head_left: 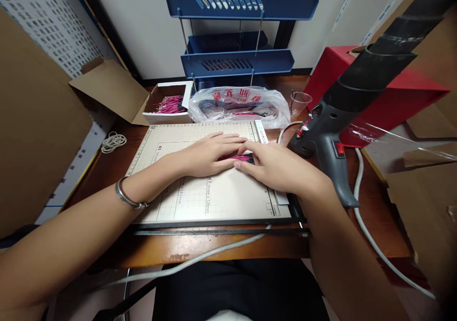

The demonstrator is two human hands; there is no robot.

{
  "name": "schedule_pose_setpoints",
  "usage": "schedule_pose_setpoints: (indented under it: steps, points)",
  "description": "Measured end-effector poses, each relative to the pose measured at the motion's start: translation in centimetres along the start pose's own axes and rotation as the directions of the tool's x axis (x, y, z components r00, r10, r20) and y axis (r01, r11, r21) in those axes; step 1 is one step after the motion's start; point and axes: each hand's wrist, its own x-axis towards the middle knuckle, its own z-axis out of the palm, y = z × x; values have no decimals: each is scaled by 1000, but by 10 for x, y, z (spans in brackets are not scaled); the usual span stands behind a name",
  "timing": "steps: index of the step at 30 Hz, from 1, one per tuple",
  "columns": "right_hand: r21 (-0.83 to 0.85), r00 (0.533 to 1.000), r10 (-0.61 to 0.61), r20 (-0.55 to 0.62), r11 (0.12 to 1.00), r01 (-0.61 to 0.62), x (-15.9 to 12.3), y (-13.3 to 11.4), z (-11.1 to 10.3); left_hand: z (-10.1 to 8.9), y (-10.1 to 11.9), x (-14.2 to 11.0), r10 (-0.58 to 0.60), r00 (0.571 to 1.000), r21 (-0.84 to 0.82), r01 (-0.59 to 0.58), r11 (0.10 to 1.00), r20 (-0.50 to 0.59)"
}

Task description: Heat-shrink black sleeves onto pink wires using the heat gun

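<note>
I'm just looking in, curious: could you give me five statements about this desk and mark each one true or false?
1. Both the left hand and the right hand are at the thin pink strands with black ends on the cream printed board. True.
2. The silver metal bracelet is on the right wrist. False: it is on the left wrist.
3. More pink strands lie in the open white cardboard box. True.
4. The dark grey gun-shaped tool is to the left of the board. False: it is to the right.
5. A red switch shows on that tool. True.
</note>
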Motion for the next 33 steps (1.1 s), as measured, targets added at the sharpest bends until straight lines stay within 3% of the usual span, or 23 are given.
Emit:
schedule_pose_setpoints:
  steps: [5, 10, 15, 20, 25, 33]
  points:
    - [54, 1000, -1, -24, 999, 2, 1, 3, -4, 1, 0, -1, -15, 1000, 3, 15, 1000, -8]
    - [82, 990, 36, -134, 996, -25, 8, 9, -5, -1, 2, 0, -12, 1000, -14, 12, 1000, -15]
    - [113, 990, 50, -131, 993, -35, 12, 22, -6, -2, 3, 0, -20, 999, -31, 19, 999, -31]
    - [137, 970, 135, -200, 985, -109, 7, 32, -14, -2, 1, -3, 5, 998, -33, -7, 999, -65]
    - [195, 973, 129, -193, 977, -91, 8, 33, -15, -4, 0, -5, 33, 991, -25, -37, 999, -129]
    - [221, 977, 115, -179, 972, -74, 13, 35, -12, -9, 6, -3, -44, 990, 38, 50, 998, -132]
